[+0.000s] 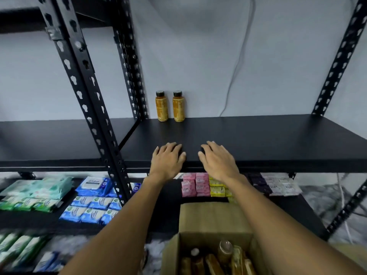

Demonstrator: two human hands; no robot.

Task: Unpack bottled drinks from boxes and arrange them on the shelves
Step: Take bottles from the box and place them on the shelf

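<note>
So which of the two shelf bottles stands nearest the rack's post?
The left bottle, beside the post; the right bottle stands one place farther along.

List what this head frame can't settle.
All head view.
- Bottle count in the open brown cardboard box: bottom edge and right forearm cover it.
- Labels on the two orange black-capped bottles: too small.
- Whether left hand and right hand touch the black metal shelf: hands hide contact.
- Green packs, lower left: blurred text.
</note>
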